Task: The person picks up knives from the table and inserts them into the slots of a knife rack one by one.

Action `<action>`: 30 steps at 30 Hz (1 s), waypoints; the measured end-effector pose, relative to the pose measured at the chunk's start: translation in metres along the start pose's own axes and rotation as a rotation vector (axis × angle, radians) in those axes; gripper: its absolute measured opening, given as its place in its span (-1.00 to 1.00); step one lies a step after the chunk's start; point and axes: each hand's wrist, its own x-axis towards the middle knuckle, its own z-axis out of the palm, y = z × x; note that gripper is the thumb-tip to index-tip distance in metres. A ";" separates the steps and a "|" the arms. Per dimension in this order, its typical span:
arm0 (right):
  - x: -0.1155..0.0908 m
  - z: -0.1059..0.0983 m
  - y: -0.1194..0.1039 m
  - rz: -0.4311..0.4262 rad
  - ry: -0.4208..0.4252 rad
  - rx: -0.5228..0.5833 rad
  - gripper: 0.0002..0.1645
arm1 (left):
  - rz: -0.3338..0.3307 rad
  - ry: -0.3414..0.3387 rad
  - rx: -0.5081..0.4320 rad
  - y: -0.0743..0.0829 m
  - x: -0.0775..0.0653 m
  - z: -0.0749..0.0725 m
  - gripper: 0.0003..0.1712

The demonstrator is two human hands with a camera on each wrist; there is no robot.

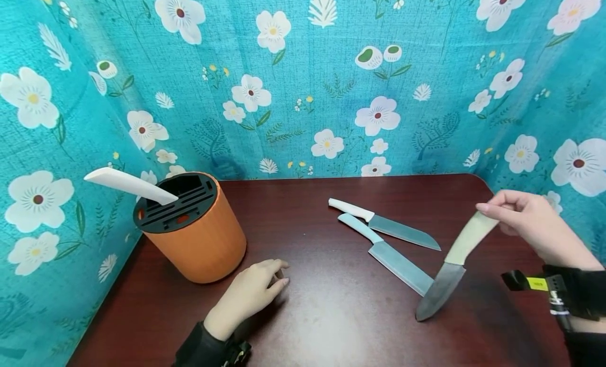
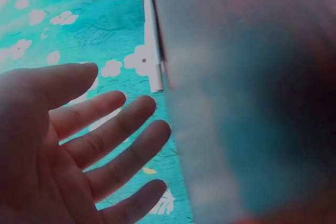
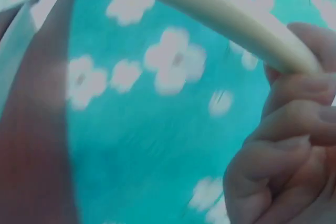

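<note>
My right hand (image 1: 530,222) pinches the end of a knife's pale green handle (image 1: 473,238). That knife's grey blade (image 1: 441,292) slants down to the left, its tip at or just above the table. In the right wrist view the handle (image 3: 226,11) runs from between the thumb and fingers. Left of it lie a white-handled knife (image 1: 402,231) and a pale blue cleaver-shaped knife (image 1: 400,264), close together. My left hand (image 1: 251,291) is near the table by the orange knife block (image 1: 208,246), holding nothing; its fingers (image 2: 126,153) are spread and relaxed.
A white knife handle (image 1: 128,184) sticks out of the block's black slotted top (image 1: 189,209). The dark red-brown table (image 1: 303,304) ends at a turquoise floral curtain (image 1: 293,120) along the back and sides.
</note>
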 end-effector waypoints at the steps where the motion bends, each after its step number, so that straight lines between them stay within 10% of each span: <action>1: 0.000 0.003 -0.012 -0.034 0.001 -0.021 -0.69 | -0.009 0.002 0.008 0.001 0.001 -0.003 -0.69; 14: 0.015 0.044 -0.123 -0.501 -0.178 -0.158 -0.95 | 0.081 0.109 0.062 0.039 0.023 -0.056 -0.61; 24: 0.012 0.094 -0.183 -0.561 -0.229 -0.130 -0.85 | 0.333 0.206 -0.250 0.084 0.030 -0.086 -0.42; 30: 0.012 0.115 -0.199 -0.650 -0.260 -0.057 -0.88 | 0.366 0.281 -0.320 0.097 0.037 -0.090 -0.48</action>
